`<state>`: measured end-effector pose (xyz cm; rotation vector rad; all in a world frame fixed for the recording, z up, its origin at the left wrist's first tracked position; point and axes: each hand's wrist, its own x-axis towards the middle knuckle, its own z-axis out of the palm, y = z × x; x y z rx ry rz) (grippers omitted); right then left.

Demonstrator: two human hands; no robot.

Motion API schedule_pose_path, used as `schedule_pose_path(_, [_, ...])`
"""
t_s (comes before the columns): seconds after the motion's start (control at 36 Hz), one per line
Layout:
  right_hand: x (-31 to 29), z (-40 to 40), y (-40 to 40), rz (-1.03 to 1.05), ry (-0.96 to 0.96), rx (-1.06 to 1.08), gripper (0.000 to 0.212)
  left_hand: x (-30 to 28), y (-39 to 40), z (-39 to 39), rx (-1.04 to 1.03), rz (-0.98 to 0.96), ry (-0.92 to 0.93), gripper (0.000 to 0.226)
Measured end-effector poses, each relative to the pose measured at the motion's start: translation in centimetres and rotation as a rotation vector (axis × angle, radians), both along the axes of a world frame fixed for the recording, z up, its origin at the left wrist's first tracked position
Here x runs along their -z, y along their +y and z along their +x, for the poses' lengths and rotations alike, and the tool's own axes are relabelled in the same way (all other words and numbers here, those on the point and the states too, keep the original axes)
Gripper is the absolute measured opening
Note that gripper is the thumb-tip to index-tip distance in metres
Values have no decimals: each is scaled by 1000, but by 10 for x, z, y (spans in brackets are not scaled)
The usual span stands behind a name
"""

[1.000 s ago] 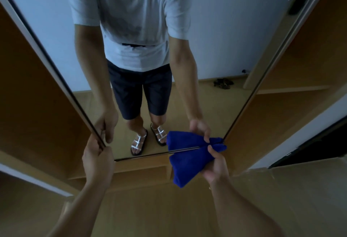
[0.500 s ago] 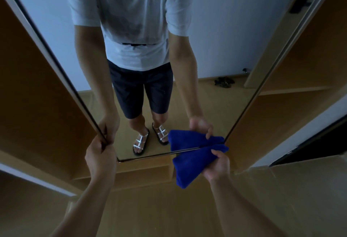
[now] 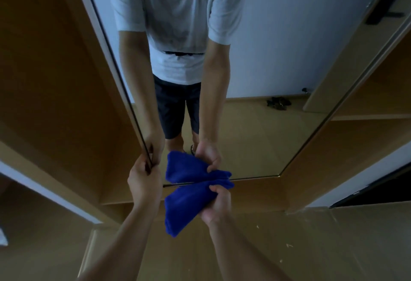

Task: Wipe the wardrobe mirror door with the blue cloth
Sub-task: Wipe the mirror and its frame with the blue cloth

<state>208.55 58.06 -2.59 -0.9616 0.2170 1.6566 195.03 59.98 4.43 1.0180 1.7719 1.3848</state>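
Nearest the camera, the right hand (image 3: 216,205) has its fingers curled round a bunched corner of the blue cloth (image 3: 189,205), which hangs below the fist in a loose fold; the top of the cloth touches the mirror door (image 3: 255,102) at its bottom edge, so it looks placed to wipe the lowest strip of glass. Just to the left, the left hand (image 3: 143,181) grips the door's left edge (image 3: 124,94), fingers wrapped round the frame, most likely to steady the door against the push of the wiping. Behind the door, the wooden wardrobe (image 3: 55,80) stands open on both sides, and the glass reflects the person, the cloth and the wooden floor (image 3: 333,247)
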Motion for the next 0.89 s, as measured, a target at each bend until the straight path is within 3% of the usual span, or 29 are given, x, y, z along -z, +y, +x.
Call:
schedule_pose_path(0.14, [-8,-33,-5,-105,-93,-126,57,2,0,-3,2,-58,56,22])
schedule_pose_path(0.19, [-9,-37,-9,-126,-153,-206,43,8,-7,-6,-54,-88,58,20])
schedule_pose_path(0.25, [-9,-35,-12,-118,-273,-304,13,20,-20,-12,-140,-155,4,24])
schedule_pose_path(0.31, [-6,-29,-15,-113,-351,-390,14,37,-33,-18,-149,-289,-32,22])
schedule_pose_path(0.39, [-10,-25,-22,-183,-375,-560,4,52,-51,-15,119,-444,-155,6])
schedule_pose_path(0.44, [-12,-24,-23,-186,-387,-604,12,52,-59,-6,335,-508,-247,14])
schedule_pose_path(0.5, [-15,-25,-23,-168,-327,-574,18,54,-63,0,483,-542,-171,39])
schedule_pose_path(0.56, [-18,-24,-23,-146,-246,-524,23,55,-62,3,520,-557,40,54])
schedule_pose_path(0.64, [-19,-19,-20,-98,-195,-501,29,50,-59,5,458,-524,289,41])
schedule_pose_path(0.69, [-16,-18,-20,-110,-210,-483,29,50,-58,6,428,-528,356,28])
schedule_pose_path(0.78, [-9,-18,-18,-225,-330,-470,15,56,-56,6,313,-615,171,20])
schedule_pose_path(0.89, [-8,-8,-4,-333,-530,-466,10,60,-54,2,32,-808,-382,12])
